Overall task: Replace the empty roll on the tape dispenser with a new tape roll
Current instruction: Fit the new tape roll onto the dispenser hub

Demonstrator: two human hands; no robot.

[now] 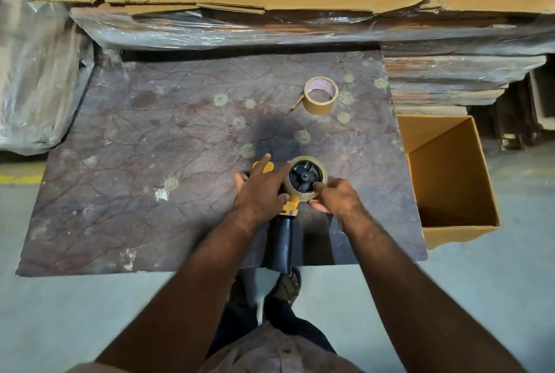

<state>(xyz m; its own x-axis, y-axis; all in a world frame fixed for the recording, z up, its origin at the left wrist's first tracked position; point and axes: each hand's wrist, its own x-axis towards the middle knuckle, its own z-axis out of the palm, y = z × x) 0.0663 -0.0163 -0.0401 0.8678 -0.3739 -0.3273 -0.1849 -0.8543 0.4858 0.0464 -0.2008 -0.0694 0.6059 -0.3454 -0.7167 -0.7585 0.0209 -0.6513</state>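
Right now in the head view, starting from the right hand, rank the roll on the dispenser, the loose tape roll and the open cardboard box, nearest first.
1. Roll on the dispenser: touching the right hand.
2. Open cardboard box: off to the right, beside the table.
3. Loose tape roll: farther back on the table.

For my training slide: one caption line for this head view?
Both hands, left and right, seat a roll on the dispenser; another roll lies beyond.

both arms extended forward; left hand (262, 189) fingers spread, right hand (338, 198) curled, thumb out.
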